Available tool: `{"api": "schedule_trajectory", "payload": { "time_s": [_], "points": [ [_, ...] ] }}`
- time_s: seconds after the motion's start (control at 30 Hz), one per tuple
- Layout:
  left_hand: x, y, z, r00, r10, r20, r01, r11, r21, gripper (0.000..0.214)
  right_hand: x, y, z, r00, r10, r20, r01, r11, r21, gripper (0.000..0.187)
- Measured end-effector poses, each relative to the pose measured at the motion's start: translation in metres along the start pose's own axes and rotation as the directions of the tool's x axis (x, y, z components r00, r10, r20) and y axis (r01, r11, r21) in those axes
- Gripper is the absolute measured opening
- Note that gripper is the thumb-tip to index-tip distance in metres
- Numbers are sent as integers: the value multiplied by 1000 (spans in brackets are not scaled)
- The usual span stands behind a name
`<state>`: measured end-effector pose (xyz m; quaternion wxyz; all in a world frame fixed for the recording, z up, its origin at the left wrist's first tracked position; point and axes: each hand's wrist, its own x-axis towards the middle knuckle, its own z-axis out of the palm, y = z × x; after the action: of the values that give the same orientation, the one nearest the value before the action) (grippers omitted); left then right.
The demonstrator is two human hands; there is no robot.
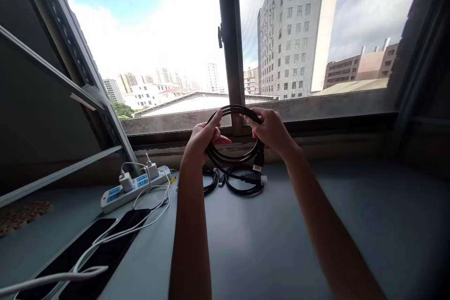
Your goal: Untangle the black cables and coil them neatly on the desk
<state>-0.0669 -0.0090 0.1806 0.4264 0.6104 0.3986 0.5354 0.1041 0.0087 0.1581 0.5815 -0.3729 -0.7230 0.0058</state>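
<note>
A black HDMI cable [234,158], wound into a round coil of several loops, is held up above the table by both hands. My left hand [204,138] closes on the coil's left side, thumb on top. My right hand [267,126] pinches the upper right of the coil. Below that hand hangs a metal-tipped plug [258,165], and another plug end [251,178] sticks out lower down toward the right. On the table behind lie another coiled black cable [242,192] and a further black coil [211,183], partly hidden by my left forearm.
At the left a white power strip [135,187] carries two white chargers. White cables [123,232] run from it across two black phones [105,253]. A metal shelf frame [91,65] rises at the left, and a window ledge [333,150] bounds the table's far side.
</note>
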Motion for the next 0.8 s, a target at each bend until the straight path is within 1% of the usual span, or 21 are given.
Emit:
{"api": "schedule_trajectory", "payload": {
  "time_s": [0.07,0.1,0.17,0.23,0.33,0.37,0.4,0.43,0.5,0.53,0.57,0.6,0.63,0.7,0.77,0.8],
  "points": [
    [4,-7,0,999,-40,1,40,992,120,35,1,5,1,991,115,-76,-115,993,2,14],
    [6,-10,0,998,-60,10,57,980,192,33,2,8,1,977,187,-101,-187,982,3,15],
    [8,-16,1,991,-127,40,108,942,317,28,3,15,3,939,332,-89,-334,942,-10,16],
    [13,-23,5,975,-219,45,183,894,409,26,2,25,5,894,447,-21,-447,893,-44,16],
    [23,-38,10,938,-346,16,295,822,488,31,-1,44,11,828,547,122,-538,837,-100,11],
    [27,-44,12,920,-391,17,329,795,510,32,-4,51,13,791,582,191,-568,813,-126,11],
    [31,-51,12,897,-441,20,363,762,536,33,-6,58,15,738,620,266,-601,783,-159,12],
    [35,-58,12,869,-494,20,397,721,568,33,-9,64,17,667,661,344,-635,746,-201,13],
    [40,-72,11,798,-602,13,458,620,637,32,-15,74,22,492,733,469,-689,658,-306,11],
    [42,-79,10,758,-653,6,482,566,669,31,-19,78,25,404,759,511,-701,616,-360,11],
    [44,-86,9,716,-698,-4,502,511,698,30,-22,81,28,326,776,541,-703,581,-410,11],
    [46,-93,9,678,-735,-17,516,459,723,29,-25,84,31,260,786,561,-698,555,-454,12],
    [47,-100,8,643,-765,-36,527,408,746,28,-27,86,35,208,792,574,-687,536,-491,13],
    [48,-114,8,586,-807,-77,541,318,779,26,-31,90,42,133,800,585,-659,512,-551,15],
    [50,-125,9,545,-832,-108,551,258,793,27,-33,93,47,92,804,587,-632,503,-589,15],
    [51,-130,9,532,-839,-116,556,242,795,28,-33,95,49,85,805,588,-622,504,-600,15]
  ]
}}
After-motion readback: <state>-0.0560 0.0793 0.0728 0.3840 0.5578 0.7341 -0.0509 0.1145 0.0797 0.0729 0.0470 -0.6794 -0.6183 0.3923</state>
